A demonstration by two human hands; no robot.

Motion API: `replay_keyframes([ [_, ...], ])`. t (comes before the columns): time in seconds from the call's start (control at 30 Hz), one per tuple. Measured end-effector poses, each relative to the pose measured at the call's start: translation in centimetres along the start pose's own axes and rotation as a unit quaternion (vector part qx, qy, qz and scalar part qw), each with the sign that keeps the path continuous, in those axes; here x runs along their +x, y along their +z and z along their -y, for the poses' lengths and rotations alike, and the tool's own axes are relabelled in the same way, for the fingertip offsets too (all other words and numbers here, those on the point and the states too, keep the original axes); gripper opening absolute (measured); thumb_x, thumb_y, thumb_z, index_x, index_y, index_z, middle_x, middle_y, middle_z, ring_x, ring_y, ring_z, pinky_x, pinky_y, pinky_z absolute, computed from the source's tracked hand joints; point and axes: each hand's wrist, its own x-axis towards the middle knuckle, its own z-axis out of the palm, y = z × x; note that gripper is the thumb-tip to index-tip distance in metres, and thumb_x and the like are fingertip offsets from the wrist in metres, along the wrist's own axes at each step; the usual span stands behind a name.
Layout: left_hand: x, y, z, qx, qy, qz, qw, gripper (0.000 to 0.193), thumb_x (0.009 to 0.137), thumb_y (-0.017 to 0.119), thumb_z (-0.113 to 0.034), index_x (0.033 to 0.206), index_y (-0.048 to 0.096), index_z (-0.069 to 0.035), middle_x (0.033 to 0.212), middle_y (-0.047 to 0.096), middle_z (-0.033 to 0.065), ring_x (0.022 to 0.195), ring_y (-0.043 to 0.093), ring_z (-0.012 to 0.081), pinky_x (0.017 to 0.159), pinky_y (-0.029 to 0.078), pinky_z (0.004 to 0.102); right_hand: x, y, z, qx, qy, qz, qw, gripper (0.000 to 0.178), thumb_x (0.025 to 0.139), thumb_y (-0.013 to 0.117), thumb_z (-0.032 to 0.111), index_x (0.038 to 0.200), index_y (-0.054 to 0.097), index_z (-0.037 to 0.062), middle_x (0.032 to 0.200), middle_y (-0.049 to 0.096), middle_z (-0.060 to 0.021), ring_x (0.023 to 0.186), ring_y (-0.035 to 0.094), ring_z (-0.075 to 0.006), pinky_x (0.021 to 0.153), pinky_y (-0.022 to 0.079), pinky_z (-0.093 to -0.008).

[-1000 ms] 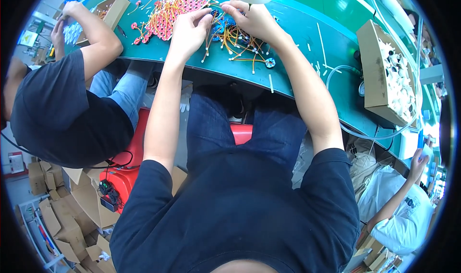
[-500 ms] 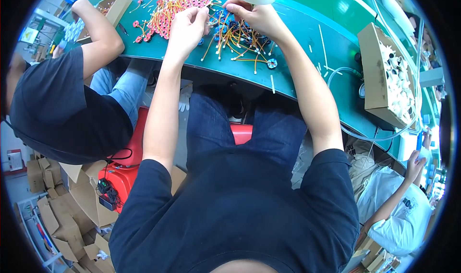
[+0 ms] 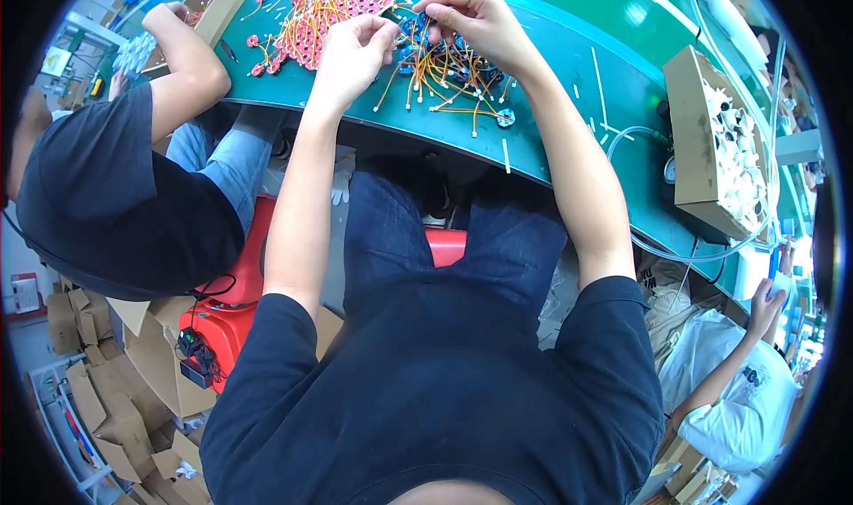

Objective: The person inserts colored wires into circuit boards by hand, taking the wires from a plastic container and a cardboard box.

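A green workbench (image 3: 569, 105) runs across the top of the head view. On it lies a heap of small blue round parts with orange and yellow wires (image 3: 449, 74), and to its left a pile of red round parts with wires (image 3: 311, 21). My left hand (image 3: 351, 47) hovers at the edge between the two piles, fingers pinched around a thin wire. My right hand (image 3: 475, 21) is over the blue parts, fingers closed on a small wired part. What exactly sits between the fingertips is too small to make out.
A person in a dark shirt (image 3: 98, 194) sits at my left, one arm reaching into a cardboard box (image 3: 218, 7). A cardboard box of white parts (image 3: 715, 150) stands at the right. Another person in white (image 3: 737, 389) is at lower right. Cardboard cartons (image 3: 107, 398) crowd the floor.
Both my hands have shifted slightly among the wired parts, with the left hand drawn closer to the right. The person at left stays put.
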Motion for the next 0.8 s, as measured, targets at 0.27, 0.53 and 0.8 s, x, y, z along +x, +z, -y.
replay_keyframes([
  [0.27, 0.1, -0.4, 0.2, -0.021, -0.019, 0.018, 0.999, 0.021, 0.086, 0.05, -0.02, 0.073, 0.054, -0.004, 0.06, 0.05, -0.0016, 0.053, 0.044, 0.0036, 0.049, 0.034, 0.0166, 0.0, -0.2, 0.1, 0.02, 0.003, 0.011, 1.0, 0.02, 0.086, 0.05, 0.018, 0.094, 0.063, 0.0053, 0.066, 0.059, -0.0023, 0.061, 0.053, -0.0064, 0.056, 0.042, -0.0186],
  [0.53, -0.2, 0.7, -0.2, -0.06, 0.041, 0.001, 0.997, 0.024, 0.086, 0.052, -0.022, 0.093, 0.06, 0.0, 0.059, 0.051, -0.0013, 0.053, 0.044, 0.004, 0.051, 0.037, 0.0173, -0.2, 0.1, 0.4, -0.016, 0.026, -0.008, 1.0, 0.02, 0.083, 0.056, 0.021, 0.095, 0.062, 0.0051, 0.069, 0.06, -0.0027, 0.066, 0.057, -0.0074, 0.059, 0.045, -0.0184],
  [0.8, -0.3, 1.3, -0.5, 0.085, 0.096, -0.037, 0.991, 0.023, 0.083, 0.053, -0.018, 0.094, 0.062, 0.0, 0.062, 0.059, 0.002, 0.054, 0.053, 0.0058, 0.05, 0.042, 0.0189, -0.2, 0.4, -0.2, -0.042, 0.001, 0.011, 0.999, 0.018, 0.081, 0.059, 0.016, 0.092, 0.06, 0.0025, 0.069, 0.06, -0.0042, 0.065, 0.058, -0.0086, 0.06, 0.047, -0.0193],
])
